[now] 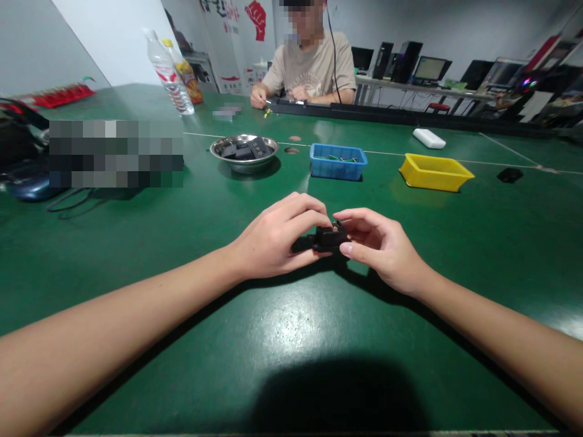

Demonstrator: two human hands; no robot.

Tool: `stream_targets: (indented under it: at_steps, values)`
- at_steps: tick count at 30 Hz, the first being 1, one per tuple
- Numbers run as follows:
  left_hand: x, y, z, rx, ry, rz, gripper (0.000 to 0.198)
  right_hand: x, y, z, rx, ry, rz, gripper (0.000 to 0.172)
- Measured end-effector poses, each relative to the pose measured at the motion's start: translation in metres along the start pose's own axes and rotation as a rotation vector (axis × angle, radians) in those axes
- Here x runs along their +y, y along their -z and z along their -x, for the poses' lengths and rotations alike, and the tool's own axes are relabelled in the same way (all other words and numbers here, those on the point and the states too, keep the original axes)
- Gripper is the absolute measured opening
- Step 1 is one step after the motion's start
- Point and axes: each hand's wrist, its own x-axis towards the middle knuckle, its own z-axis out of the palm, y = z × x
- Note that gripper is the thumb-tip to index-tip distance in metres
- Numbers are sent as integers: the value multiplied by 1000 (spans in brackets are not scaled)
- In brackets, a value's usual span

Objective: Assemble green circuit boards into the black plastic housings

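A small black plastic part (330, 237) is between my two hands, just above or on the green tabletop (204, 364). My left hand (286, 233) grips it from the left, fingers over its top and the thumb along the near side. My right hand (382, 246) curls around its right end, with the thumb at the near corner and the fingers behind. Something tiny and light in colour shows at the part's top; I cannot make out what it is. My fingers hide much of the part.
Beyond my hands stand a steel bowl (246, 162) of dark plastic pieces, a blue bin (337, 167) with small green-and-metal pieces, and a yellow bin (435, 176). A white object (429, 138) and a black piece (510, 175) lie to the right. Across the table sits a person (314, 67).
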Motion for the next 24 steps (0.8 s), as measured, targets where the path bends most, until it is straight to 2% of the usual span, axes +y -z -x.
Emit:
stream_targets:
  at_steps: [6,12,19,24]
  values:
    - [-3,-1,0,-5,66,43,28,1,-1,2,-50,-57,-25,46]
    - [-5,-1,0,-49,86,39,28,-3,-4,0,-19,-91,10,29]
    - [-4,-1,0,-93,99,75,31,-8,-3,-1,-1,-103,46,33]
    - [-3,0,-1,-94,91,85,28,-7,-1,-2,-10,-123,55,28]
